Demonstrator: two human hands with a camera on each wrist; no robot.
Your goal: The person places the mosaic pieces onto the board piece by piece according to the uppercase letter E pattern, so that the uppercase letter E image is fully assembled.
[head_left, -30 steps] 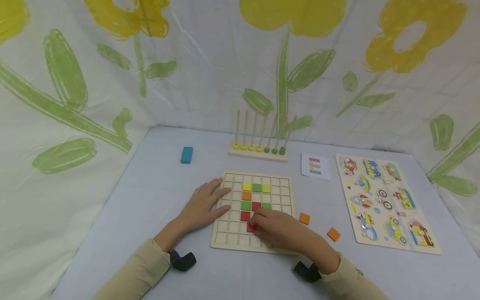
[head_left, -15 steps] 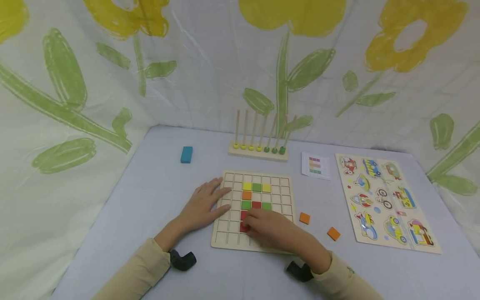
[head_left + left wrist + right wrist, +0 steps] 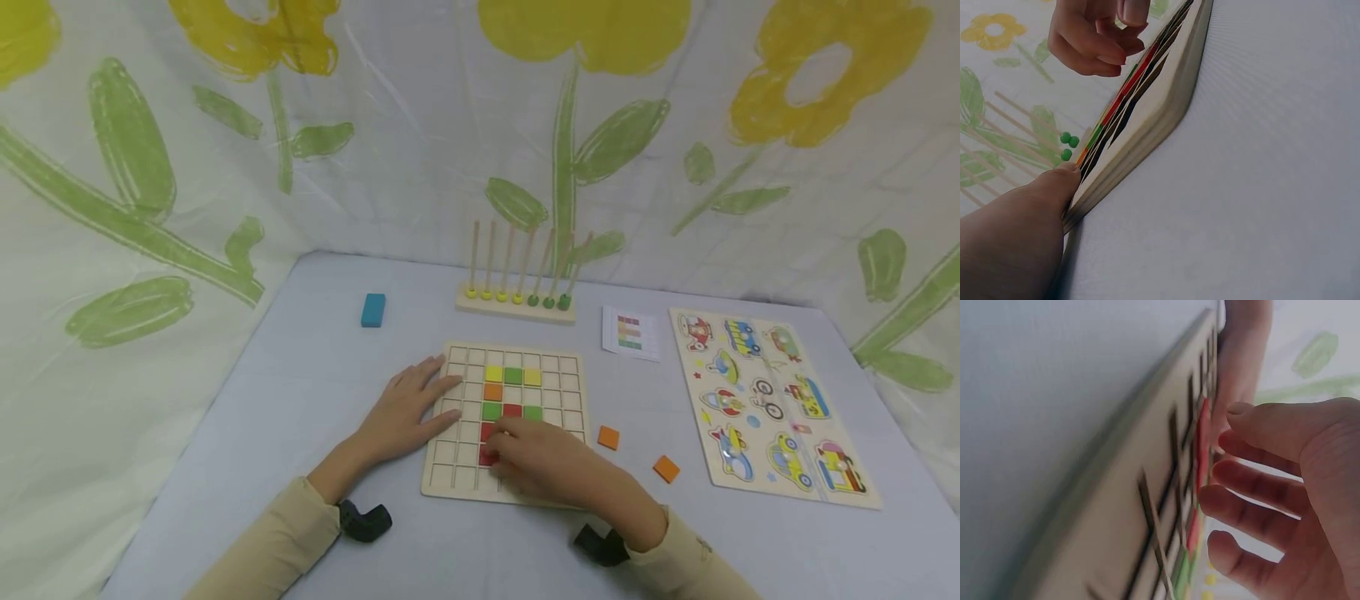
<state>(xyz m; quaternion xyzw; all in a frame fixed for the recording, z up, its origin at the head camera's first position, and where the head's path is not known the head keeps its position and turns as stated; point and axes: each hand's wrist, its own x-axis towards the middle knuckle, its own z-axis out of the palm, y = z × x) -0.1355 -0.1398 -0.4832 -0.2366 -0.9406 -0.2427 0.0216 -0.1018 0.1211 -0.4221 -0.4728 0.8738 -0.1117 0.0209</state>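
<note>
A wooden grid board [image 3: 465, 477] lies flat, with yellow, green, orange and red square tiles in its cells. My left hand [image 3: 401, 412] rests at the board's left edge, fingers spread; its thumb [image 3: 1060, 184] lies on the rim. Over the lower middle of the board is my right hand [image 3: 551, 458], its fingers loosely bent beside the lowest red tile [image 3: 485, 455]. In the right wrist view, thumb and fingers stand apart with nothing between them, and a red strip of tiles [image 3: 1202, 447] lies in the grid just past them. My right hand hides some cells.
Two orange tiles [image 3: 608, 437] lie right of the board. Behind it stand a peg rack [image 3: 517, 308] with yellow and green beads, a blue block [image 3: 372, 310] and a pattern card [image 3: 630, 333]. A vehicle picture puzzle [image 3: 772, 408] lies at the far right.
The lowest red tile, tilted in my right hand's fingers one second ago, has moved left into line below the other red tile. My right hand has let go of it. The left hand stays put.
</note>
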